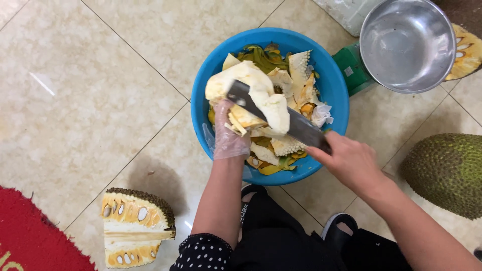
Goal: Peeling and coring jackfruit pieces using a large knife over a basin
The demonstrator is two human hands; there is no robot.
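Note:
My left hand (228, 135), in a thin clear glove, holds a pale white chunk of jackfruit core (251, 85) over a blue plastic basin (336, 90). A large knife (296, 125) is gripped by my bare right hand (351, 160), its broad blade lying across the chunk and cutting into it. The basin holds several jackfruit scraps (286, 145), white rind pieces and yellow strands.
A cut jackfruit wedge (133, 226) lies on the tiled floor at lower left beside a red mat (30, 236). A whole green jackfruit (447, 170) sits at right. A steel bowl (406, 45) rests on a green scale (351, 65) behind the basin.

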